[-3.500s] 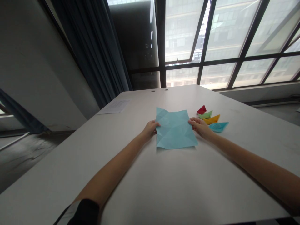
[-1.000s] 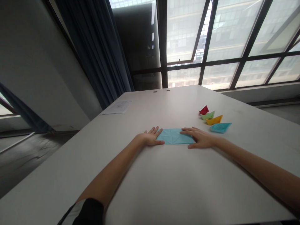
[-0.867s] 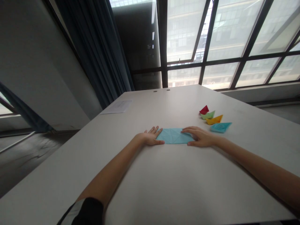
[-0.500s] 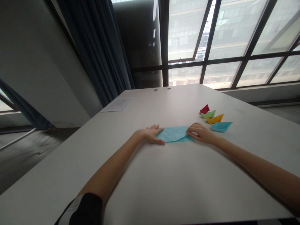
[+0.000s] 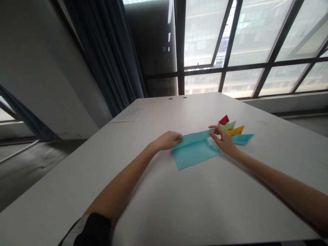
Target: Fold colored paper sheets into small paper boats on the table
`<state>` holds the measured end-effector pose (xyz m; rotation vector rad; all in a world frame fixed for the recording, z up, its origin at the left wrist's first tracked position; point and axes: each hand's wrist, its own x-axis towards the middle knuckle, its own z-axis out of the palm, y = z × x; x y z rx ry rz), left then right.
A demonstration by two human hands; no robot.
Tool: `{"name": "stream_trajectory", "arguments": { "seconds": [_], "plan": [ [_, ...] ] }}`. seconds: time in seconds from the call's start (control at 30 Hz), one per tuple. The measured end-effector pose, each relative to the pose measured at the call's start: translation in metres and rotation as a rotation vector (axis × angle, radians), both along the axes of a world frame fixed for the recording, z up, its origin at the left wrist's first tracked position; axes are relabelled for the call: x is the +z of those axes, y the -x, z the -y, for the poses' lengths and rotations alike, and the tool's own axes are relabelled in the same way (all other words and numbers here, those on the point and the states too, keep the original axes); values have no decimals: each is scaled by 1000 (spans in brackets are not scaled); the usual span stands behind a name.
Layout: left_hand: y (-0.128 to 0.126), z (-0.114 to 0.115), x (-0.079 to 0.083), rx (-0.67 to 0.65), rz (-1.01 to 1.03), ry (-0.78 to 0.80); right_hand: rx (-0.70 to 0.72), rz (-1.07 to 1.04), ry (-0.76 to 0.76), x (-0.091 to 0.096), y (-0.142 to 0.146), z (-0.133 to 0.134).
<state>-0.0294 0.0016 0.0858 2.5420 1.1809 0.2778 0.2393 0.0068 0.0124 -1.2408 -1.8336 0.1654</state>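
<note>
Paper [image 5: 196, 155], bent along a crease, sits on or over the worktop [image 5: 164, 201] (contact unclear to me). Left hand [image 5: 171, 140] grips one far end, right hand [image 5: 224, 140] pinches the other, presumably keeping it straight; folded boats [image 5: 236, 131] stand beside, likely parked for room.

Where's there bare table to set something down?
Free: the white table in front of the blue paper; also beyond it, between the white sheet and the red folded boat. Crowded: around the right hand, close by the four folded boats.
</note>
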Motion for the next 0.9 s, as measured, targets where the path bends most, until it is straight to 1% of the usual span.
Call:
{"name": "stream_trajectory", "arguments": {
  "seconds": [0.07, 0.17, 0.23, 0.33, 0.43, 0.53, 0.63, 0.77, 0.9],
  "plan": [
    [4, -6, 1, 43, 77, 11, 16, -55, -10, -3, 1, -1],
    [11, -17, -3, 146, 202, 107, 29, -49, 3, -8, 1, -3],
    [18, -23, -8, 212, 300, 205, 71, 32, 47, -11, -1, -5],
    [27, -31, -20, 304, 439, 379, 167, 217, 93, -16, -4, -7],
    [37, -40, -33, 392, 509, 472, 186, 409, 121, -20, -8, -10],
    [47, -48, -44, 378, 514, 463, 146, 509, 162, -24, -12, -13],
    [56, -54, -52, 332, 444, 412, 89, 522, 187, -27, -16, -17],
    [62, -55, -54, 319, 361, 375, 38, 525, 210, -32, -21, -22],
    [64, -53, -54, 291, 317, 419, -19, 546, 199, -34, -23, -23]
  ]
}}
